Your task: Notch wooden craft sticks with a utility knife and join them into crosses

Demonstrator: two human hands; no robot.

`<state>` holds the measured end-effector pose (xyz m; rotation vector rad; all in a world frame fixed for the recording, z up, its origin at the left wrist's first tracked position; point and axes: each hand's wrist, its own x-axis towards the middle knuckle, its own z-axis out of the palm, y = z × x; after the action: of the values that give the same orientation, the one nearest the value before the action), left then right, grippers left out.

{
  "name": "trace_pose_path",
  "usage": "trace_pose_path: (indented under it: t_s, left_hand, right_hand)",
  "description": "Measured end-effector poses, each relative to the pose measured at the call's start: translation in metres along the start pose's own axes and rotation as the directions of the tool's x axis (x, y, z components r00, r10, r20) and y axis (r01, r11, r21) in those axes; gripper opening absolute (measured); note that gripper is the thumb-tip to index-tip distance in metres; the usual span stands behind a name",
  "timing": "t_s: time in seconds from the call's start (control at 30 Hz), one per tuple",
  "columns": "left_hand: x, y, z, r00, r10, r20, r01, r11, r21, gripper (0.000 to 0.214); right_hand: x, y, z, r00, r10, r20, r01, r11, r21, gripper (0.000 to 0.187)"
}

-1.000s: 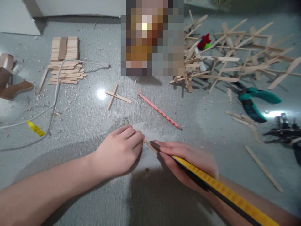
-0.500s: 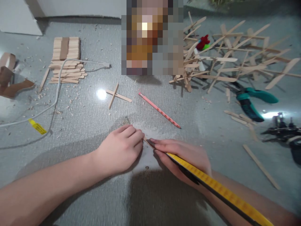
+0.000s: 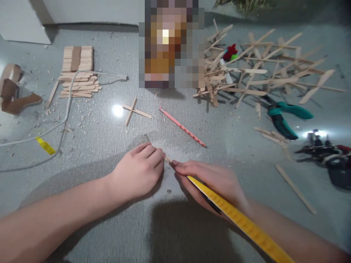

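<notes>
We see a stick stack (image 3: 85, 62) well up-left of our left grip (image 3: 140, 168), which pinches a wooden stick (image 3: 168, 159) poking out on its right. Pink pencil (image 3: 182, 127) lies beyond. Our right grip (image 3: 214, 179) is wrapped around a yellow-edged tool (image 3: 241, 221), fingertips at the stick; pliers (image 3: 283, 122) up-right.

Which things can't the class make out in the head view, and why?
Head view:
- Held wooden stick: partly hidden by left hand.
- Yellow tool: lower end cut off by bottom edge.
- Yellow tag: print too small.
- Pixelated patch: blurs whatever it covers.
</notes>
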<state>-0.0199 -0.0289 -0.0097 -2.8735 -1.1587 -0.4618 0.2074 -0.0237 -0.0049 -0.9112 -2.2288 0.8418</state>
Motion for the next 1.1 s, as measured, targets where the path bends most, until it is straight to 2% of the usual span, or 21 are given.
trace_pose_path:
  t_s: [0.17,0.33,0.43,0.7,0.83,1.1]
  left_hand:
    - [-0.002,-0.002,0.002,1.000,0.005,0.004,-0.005,1.000,-0.008,0.016]
    - [-0.001,-0.002,0.001,1.000,0.009,-0.001,-0.009,1.000,-0.010,0.014]
    - [-0.001,-0.002,0.001,1.000,0.007,-0.009,-0.007,1.000,-0.014,0.015]
    - [-0.002,-0.009,0.004,0.999,0.014,-0.041,-0.017,0.998,-0.055,0.018]
    - [-0.002,-0.010,0.003,0.999,-0.020,-0.027,0.016,0.992,-0.121,0.017]
    - [-0.003,-0.013,0.006,0.994,-0.091,-0.064,0.070,0.959,-0.273,0.016]
  right_hand:
    - [0.001,0.002,-0.002,0.999,-0.044,0.006,0.044,0.999,-0.022,0.025]
    - [-0.001,0.008,-0.001,0.991,-0.112,-0.076,0.111,0.994,-0.019,0.024]
    - [-0.004,0.010,-0.003,0.984,-0.122,-0.129,0.120,0.992,-0.026,0.030]
    - [-0.002,0.013,-0.001,0.986,-0.061,-0.155,0.066,0.997,0.027,0.028]
    - [-0.001,0.012,0.001,0.988,-0.072,-0.134,0.078,0.996,0.038,0.024]
    - [0.002,0.010,-0.001,0.986,-0.024,-0.164,0.034,0.998,0.055,0.022]
